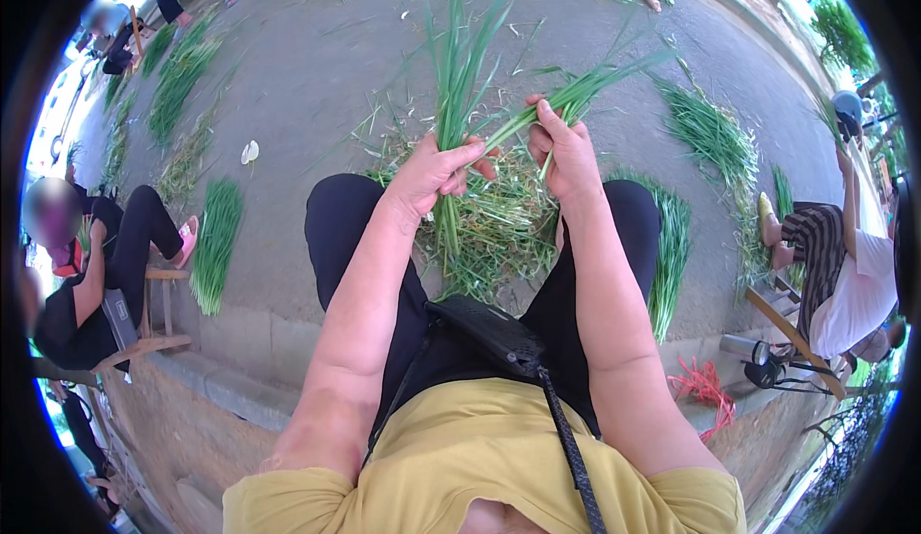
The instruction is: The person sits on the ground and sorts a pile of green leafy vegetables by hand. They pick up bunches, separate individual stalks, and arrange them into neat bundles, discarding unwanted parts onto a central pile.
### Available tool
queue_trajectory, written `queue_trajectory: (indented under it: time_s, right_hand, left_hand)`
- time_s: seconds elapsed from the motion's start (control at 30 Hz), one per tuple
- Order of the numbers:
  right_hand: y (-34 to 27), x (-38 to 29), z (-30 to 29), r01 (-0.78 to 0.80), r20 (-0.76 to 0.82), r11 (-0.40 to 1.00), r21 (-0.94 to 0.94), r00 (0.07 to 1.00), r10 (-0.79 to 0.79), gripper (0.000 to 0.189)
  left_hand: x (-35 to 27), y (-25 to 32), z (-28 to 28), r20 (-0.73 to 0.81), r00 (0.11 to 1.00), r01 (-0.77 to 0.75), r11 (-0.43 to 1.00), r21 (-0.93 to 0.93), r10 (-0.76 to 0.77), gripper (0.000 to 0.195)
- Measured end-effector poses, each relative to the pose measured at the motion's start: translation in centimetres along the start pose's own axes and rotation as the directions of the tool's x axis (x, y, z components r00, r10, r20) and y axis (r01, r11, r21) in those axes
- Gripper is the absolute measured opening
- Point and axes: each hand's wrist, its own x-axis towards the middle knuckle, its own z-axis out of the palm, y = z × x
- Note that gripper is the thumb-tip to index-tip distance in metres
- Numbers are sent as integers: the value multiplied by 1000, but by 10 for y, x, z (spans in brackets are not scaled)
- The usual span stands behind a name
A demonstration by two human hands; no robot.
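Observation:
My left hand (450, 163) is closed around an upright bunch of long green Chinese chives (460, 80), its leaves pointing away from me and its stem ends hanging below the fist. A smaller bunch of chives (586, 91) is gripped in my right hand (565, 142), leaning to the right. The pale stalks of this bunch reach across to the fingers of my left hand. Beneath both hands, between my knees, lies a loose heap of chive trimmings (496, 224), green mixed with yellowed strands.
Chive bundles lie beside my right knee (669, 246), at right (709, 127) and at left (216, 246). Seated people flank me, one on a wooden stool (162, 275). Red plastic ties (705, 394) and a metal tumbler (745, 349) are near the kerb. A small black bag (489, 332) rests on my lap.

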Motion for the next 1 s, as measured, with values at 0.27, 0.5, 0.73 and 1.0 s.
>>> queue_trajectory:
  time_s: [0.27,0.5,0.73,1.0]
  right_hand:
    - [9,6,-3,-146,101,970,194,987,128,39]
    - [15,2,4,-181,204,939,292,971,124,28]
    - [19,2,8,-55,5,980,192,998,55,24]
    - [12,0,14,-22,-83,936,352,995,54,18]
  left_hand:
    - [8,-9,5,7,999,-49,993,-109,50,17]
    - [12,-13,9,-85,991,-111,987,-120,101,16]
    - [11,-15,21,-75,996,-43,999,30,45,19]
    - [13,-20,22,6,1000,28,999,-41,-27,22]
